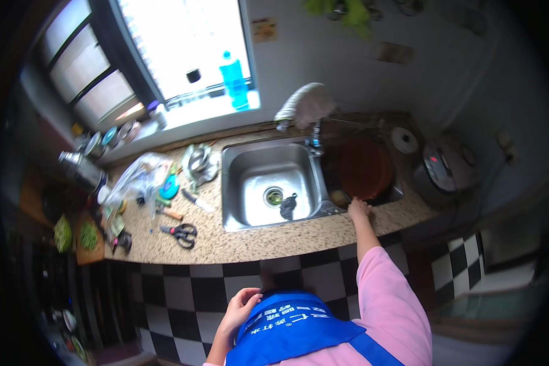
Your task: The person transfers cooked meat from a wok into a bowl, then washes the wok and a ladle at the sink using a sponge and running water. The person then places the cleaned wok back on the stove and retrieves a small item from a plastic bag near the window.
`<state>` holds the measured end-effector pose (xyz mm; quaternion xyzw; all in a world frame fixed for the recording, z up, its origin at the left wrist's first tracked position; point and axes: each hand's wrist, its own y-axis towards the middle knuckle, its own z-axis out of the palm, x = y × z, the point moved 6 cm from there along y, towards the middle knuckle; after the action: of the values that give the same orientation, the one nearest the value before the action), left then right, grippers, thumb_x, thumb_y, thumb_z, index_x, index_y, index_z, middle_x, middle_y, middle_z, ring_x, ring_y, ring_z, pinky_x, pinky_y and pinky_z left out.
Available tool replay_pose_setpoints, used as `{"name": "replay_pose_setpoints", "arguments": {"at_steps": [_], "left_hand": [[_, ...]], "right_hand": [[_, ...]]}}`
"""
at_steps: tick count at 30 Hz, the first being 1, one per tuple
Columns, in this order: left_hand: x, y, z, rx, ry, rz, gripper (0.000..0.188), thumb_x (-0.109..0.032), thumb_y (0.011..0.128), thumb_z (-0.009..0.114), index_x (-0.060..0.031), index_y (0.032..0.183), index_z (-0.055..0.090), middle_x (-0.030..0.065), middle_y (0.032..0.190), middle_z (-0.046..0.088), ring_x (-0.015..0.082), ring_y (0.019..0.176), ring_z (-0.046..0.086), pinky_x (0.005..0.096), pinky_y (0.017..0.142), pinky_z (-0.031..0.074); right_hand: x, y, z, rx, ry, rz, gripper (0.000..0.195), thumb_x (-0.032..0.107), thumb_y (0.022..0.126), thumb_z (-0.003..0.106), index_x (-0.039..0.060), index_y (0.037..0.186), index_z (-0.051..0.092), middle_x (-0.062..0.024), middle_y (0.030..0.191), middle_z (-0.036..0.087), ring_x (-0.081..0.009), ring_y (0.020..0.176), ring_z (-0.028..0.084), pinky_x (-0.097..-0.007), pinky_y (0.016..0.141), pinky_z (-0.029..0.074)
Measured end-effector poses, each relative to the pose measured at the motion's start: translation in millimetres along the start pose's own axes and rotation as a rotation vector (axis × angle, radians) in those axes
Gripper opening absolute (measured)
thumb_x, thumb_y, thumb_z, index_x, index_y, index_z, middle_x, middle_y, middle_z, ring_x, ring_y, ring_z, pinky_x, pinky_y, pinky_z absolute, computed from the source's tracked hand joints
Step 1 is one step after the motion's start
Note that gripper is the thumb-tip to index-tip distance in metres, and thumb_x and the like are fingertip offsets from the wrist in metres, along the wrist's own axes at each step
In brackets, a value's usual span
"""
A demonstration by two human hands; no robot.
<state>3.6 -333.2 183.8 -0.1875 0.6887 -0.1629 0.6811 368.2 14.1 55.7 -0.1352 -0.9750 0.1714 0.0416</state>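
My right hand (359, 209) reaches to the front edge of the right sink basin. Its fingers are at the near rim of a reddish-brown round tub (365, 167); blur hides whether they grip it. A small yellowish thing (339, 198) lies beside the tub, left of that hand. My left hand (243, 306) hovers before the blue apron (293, 327), fingers loosely bent, with nothing seen in it. In the left steel sink basin (242, 183), a dark crumpled object (288, 207) lies near the drain (274, 196), which has green scraps in it.
On the speckled counter (274, 244) lie kitchen scissors (182, 234), a knife (197, 200), a peeler-like wooden-handled tool (170, 212) and a clear plastic bag (142, 176). A cloth-wrapped faucet (307, 105) overhangs the sink. A rice cooker (448, 164) stands at right.
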Motion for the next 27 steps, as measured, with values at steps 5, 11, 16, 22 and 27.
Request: {"name": "replay_pose_setpoints", "arguments": {"at_steps": [5,11,16,22,27], "left_hand": [[3.8,-4.9,-12.1,-0.139,-0.142,-0.032,0.027,-0.016,0.093,0.054,-0.0006,0.114,0.054,0.0095,0.102,0.063,0.0124,0.090,0.059,0.0250,0.080,0.048],[-17.5,80.8,8.5,0.147,-0.124,0.040,0.027,-0.015,0.093,0.054,-0.0002,0.116,0.054,0.0105,0.104,0.063,0.0137,0.094,0.059,0.0255,0.083,0.047],[-81.1,130.1,53.5,0.534,-0.004,0.097,0.032,-0.021,0.095,0.051,-0.0002,0.119,0.053,0.0107,0.106,0.062,0.0146,0.097,0.058,0.0269,0.088,0.046],[-98.8,165.3,107.5,0.583,0.140,0.194,0.047,-0.036,0.097,0.041,0.0041,0.119,0.053,0.0207,0.112,0.059,0.0266,0.109,0.054,0.0326,0.093,0.040],[-70.2,207.5,93.1,0.277,-0.345,-0.185,0.032,-0.031,0.098,0.041,-0.0018,0.105,0.052,0.0099,0.084,0.059,0.0171,0.068,0.060,0.0285,0.059,0.051]], "right_hand": [[19.0,30.1,10.8,-0.061,-0.158,-0.043,0.033,0.014,0.091,0.036,0.0052,0.117,0.055,-0.0134,0.123,0.054,-0.0282,0.114,0.050,-0.0425,0.093,0.039],[23.5,-37.4,-102.7,-0.025,0.019,-0.210,0.024,0.018,0.089,0.045,0.0022,0.096,0.062,-0.0220,0.099,0.064,-0.0370,0.096,0.060,-0.0462,0.082,0.047],[-22.3,-130.2,-117.9,0.269,0.926,-0.071,0.026,0.024,0.095,0.044,0.0034,0.092,0.059,-0.0018,0.061,0.054,-0.0109,0.049,0.049,-0.0249,0.045,0.040],[55.1,-217.4,-63.2,0.559,1.416,-0.076,0.024,0.025,0.098,0.040,0.0054,0.100,0.052,0.0000,0.058,0.047,-0.0066,0.042,0.040,-0.0201,0.038,0.032],[151.8,-202.1,-40.5,0.650,1.199,-0.298,0.026,0.024,0.097,0.039,0.0052,0.113,0.047,-0.0004,0.067,0.048,-0.0087,0.050,0.043,-0.0220,0.045,0.037]]}}
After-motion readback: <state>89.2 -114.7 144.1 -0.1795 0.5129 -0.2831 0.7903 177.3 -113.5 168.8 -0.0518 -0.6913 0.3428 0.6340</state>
